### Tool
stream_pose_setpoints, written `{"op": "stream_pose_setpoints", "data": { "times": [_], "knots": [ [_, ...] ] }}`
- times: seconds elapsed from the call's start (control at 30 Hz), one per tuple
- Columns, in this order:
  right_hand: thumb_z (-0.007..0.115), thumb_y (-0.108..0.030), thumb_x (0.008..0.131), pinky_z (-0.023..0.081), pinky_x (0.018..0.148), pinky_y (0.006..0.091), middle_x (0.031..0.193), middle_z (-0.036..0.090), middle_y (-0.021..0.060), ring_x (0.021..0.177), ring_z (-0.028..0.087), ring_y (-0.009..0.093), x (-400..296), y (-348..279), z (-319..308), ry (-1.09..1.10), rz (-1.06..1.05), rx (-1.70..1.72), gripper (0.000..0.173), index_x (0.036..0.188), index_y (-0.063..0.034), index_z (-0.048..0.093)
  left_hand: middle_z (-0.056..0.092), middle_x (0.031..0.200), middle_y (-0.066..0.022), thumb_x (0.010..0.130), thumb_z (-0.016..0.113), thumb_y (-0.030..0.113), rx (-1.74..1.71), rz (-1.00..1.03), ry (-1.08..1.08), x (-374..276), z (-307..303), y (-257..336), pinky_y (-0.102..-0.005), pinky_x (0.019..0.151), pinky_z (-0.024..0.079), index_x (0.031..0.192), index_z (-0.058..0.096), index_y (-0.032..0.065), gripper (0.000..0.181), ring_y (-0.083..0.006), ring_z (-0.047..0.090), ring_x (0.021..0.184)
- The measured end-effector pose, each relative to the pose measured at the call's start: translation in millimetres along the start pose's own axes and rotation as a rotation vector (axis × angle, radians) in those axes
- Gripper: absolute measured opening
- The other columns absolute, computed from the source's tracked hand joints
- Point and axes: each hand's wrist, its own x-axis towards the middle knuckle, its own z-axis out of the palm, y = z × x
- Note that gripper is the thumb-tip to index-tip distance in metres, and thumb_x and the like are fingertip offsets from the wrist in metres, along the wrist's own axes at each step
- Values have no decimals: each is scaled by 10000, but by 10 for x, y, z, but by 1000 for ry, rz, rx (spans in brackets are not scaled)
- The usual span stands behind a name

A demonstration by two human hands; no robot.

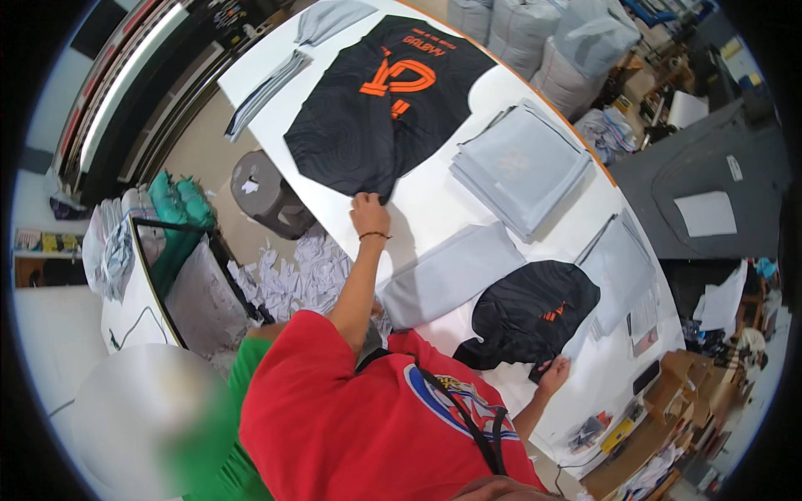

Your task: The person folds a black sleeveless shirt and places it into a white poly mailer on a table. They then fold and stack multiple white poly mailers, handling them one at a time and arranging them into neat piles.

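Note:
A black fabric jersey panel point(351, 119) with orange lettering and a number lies on the white table point(426, 244), partly folded over. At its near corner, my left hand point(369, 216) grips the cloth, with a dark bracelet on the wrist. A smaller black fabric piece point(532, 307) with an orange mark lies bunched to the right. My right hand point(554, 374) pinches its lower corner. Between the two black pieces rests a folded light-grey fabric piece point(451, 272). Beyond it is a stack of light-grey panels point(523, 166).
More grey pieces point(620, 269) lie at the right, near a dark phone point(646, 377). Narrow folded cloths point(266, 94) overhang the table's left edge. A grey stool point(266, 194) and white scraps point(307, 269) are on the floor. A person in green point(244, 463) is close at the left.

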Motion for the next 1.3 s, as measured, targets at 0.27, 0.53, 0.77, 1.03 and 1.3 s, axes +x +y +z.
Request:
{"op": "stream_pose_setpoints", "data": {
  "times": [0.27, 0.53, 0.77, 1.03, 1.3],
  "knots": [
    [499, -183, 1040, 445, 755, 302, 855, 558, 76, 792, 519, 167, -200, -2116, -576, 558, -705, -367, 225, 952, 16, 557, 658, 893, -127, 848, 723, 180, -905, 717, -650, -1152, -413, 1741, -356, 755, 528, 1080, 653, 22, 289, -266, 657, 807],
    [532, -266, 1039, 323, 505, 164, 743, 490, -61, 604, 415, 17, -417, -2979, -675, 671, -765, 376, 198, 936, -100, 563, 600, 1162, -159, 778, 753, 291, -481, 1370, -800, -2786, -253, 2040, -426, 946, 456, 1250, 565, 4, 583, -350, 577, 1096],
    [604, -305, 955, 520, 894, 360, 1138, 640, 111, 1054, 614, 219, -497, -2889, -1271, 785, -686, 689, 372, 1246, -72, 600, 642, 793, -149, 756, 559, 32, -1105, 699, -982, -2255, -500, 2040, -352, 687, 493, 962, 604, -13, 216, -257, 638, 733],
    [512, -386, 1010, 505, 906, 406, 1115, 596, 124, 1016, 594, 226, -491, -2762, -2179, 635, -838, 942, 412, 1187, -17, 565, 636, 767, -106, 716, 763, 376, -558, 1297, -378, -763, -2772, 1794, -354, 570, 483, 1035, 627, 49, 476, -264, 652, 676],
    [526, -361, 1009, 519, 871, 397, 1142, 619, 135, 1004, 611, 235, -263, -3184, -1940, 424, -919, 958, 415, 1222, -6, 557, 654, 834, -139, 782, 714, 195, -447, 1421, 522, -72, -4238, 1044, -335, 614, 505, 943, 627, 21, 253, -262, 661, 746]
  ]
}}
